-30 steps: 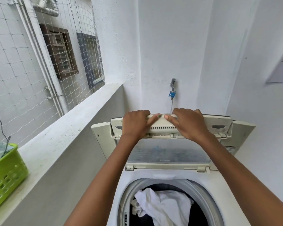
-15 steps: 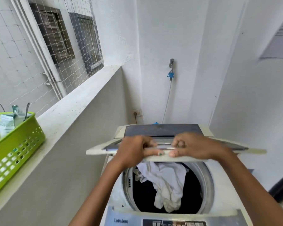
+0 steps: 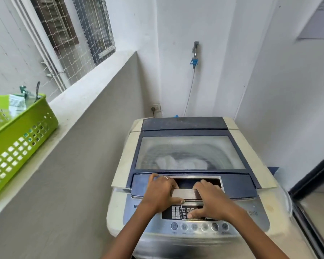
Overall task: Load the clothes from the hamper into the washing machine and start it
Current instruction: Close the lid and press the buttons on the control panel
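The top-loading washing machine (image 3: 123, 165) stands in the corner, its dark-framed glass lid (image 3: 190, 152) lying flat and closed. White clothes (image 3: 180, 163) show blurred through the glass inside the drum. My left hand (image 3: 162, 191) and my right hand (image 3: 208, 200) both rest on the silver lid handle (image 3: 184, 193) at the lid's front edge, fingers curled over it. The control panel (image 3: 198, 226) with its row of round buttons lies just below my hands, partly hidden by my right hand.
A green plastic basket (image 3: 17, 139) holding a packet sits on the ledge at the left. A tap with a hose (image 3: 194, 58) and a wall socket (image 3: 155, 108) are behind the machine. A dark door frame (image 3: 310, 186) stands at the right.
The lid has come down from upright to flat and closed, with both hands following it on the handle. My view has tilted down, bringing the control panel into sight.
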The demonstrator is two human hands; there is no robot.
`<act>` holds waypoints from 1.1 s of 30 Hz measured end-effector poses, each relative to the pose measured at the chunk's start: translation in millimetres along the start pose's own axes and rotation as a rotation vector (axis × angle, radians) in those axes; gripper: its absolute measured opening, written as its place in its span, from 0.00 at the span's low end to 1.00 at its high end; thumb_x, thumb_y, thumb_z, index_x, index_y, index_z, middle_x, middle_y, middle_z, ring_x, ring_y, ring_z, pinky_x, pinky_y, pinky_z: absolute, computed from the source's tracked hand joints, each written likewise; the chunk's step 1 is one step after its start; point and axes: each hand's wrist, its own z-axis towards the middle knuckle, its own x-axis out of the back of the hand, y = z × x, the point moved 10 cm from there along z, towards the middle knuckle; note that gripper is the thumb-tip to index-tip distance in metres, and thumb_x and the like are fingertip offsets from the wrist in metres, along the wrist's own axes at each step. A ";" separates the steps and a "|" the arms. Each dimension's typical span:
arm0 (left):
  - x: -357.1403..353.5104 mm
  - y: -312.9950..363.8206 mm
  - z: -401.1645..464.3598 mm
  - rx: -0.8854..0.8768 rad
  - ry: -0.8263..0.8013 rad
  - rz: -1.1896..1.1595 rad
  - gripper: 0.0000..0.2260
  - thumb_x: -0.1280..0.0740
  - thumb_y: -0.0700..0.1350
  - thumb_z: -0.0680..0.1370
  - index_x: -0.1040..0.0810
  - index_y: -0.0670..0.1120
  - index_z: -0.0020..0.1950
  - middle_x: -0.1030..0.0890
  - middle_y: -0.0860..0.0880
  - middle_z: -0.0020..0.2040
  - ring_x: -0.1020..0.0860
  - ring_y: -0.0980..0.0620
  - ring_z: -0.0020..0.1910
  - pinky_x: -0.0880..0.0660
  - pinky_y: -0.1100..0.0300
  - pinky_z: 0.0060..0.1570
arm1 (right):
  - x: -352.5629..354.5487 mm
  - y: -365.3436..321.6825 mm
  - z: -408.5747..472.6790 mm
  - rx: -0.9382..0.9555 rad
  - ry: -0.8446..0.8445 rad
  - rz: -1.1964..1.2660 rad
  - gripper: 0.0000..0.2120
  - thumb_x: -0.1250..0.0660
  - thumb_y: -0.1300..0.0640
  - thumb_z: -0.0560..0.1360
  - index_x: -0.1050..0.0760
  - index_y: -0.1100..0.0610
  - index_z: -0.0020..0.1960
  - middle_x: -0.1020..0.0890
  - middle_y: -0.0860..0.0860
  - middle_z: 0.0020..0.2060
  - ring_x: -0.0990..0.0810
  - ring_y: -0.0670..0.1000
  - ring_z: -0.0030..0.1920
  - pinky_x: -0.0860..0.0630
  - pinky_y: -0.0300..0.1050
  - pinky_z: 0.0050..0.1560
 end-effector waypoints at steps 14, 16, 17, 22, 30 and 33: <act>-34.5 -2.1 -20.6 0.068 0.096 -0.037 0.33 0.54 0.70 0.68 0.28 0.53 0.62 0.25 0.55 0.57 0.29 0.54 0.60 0.42 0.59 0.64 | -18.9 8.9 2.5 -0.007 0.096 0.050 0.40 0.46 0.20 0.57 0.33 0.50 0.55 0.32 0.44 0.47 0.33 0.47 0.48 0.35 0.45 0.56; -35.7 -1.6 -23.7 0.066 0.099 -0.025 0.34 0.54 0.70 0.69 0.29 0.53 0.64 0.25 0.55 0.59 0.30 0.54 0.61 0.42 0.58 0.66 | -19.9 9.3 -0.6 -0.009 0.105 0.063 0.44 0.50 0.20 0.57 0.33 0.50 0.59 0.33 0.43 0.47 0.33 0.47 0.50 0.36 0.46 0.61; -36.6 -2.1 -24.5 0.069 0.102 -0.024 0.34 0.55 0.70 0.69 0.29 0.53 0.65 0.25 0.55 0.59 0.30 0.54 0.61 0.42 0.58 0.66 | -20.9 8.5 -1.5 -0.006 0.112 0.058 0.46 0.51 0.20 0.57 0.33 0.51 0.62 0.33 0.44 0.49 0.32 0.48 0.52 0.37 0.48 0.65; -37.5 -0.1 -34.8 0.063 0.164 -0.038 0.33 0.56 0.68 0.71 0.31 0.53 0.68 0.27 0.55 0.65 0.32 0.54 0.65 0.42 0.59 0.67 | -34.5 15.8 -30.8 -0.068 0.151 0.158 0.48 0.52 0.22 0.66 0.50 0.49 0.77 0.49 0.48 0.77 0.55 0.50 0.77 0.58 0.50 0.75; -52.1 5.7 -52.8 0.146 0.206 -0.055 0.37 0.59 0.65 0.73 0.41 0.49 0.77 0.37 0.50 0.76 0.42 0.50 0.76 0.47 0.55 0.75 | -81.5 60.5 -146.1 -0.270 0.236 0.048 0.42 0.61 0.32 0.66 0.65 0.48 0.75 0.65 0.46 0.74 0.66 0.48 0.75 0.68 0.45 0.72; -53.4 9.2 -56.8 0.166 0.212 -0.014 0.39 0.63 0.65 0.72 0.43 0.48 0.77 0.40 0.50 0.77 0.44 0.50 0.77 0.49 0.54 0.75 | -87.4 66.4 -164.6 -0.277 0.220 0.012 0.43 0.58 0.33 0.67 0.60 0.52 0.77 0.58 0.50 0.77 0.65 0.47 0.74 0.69 0.43 0.70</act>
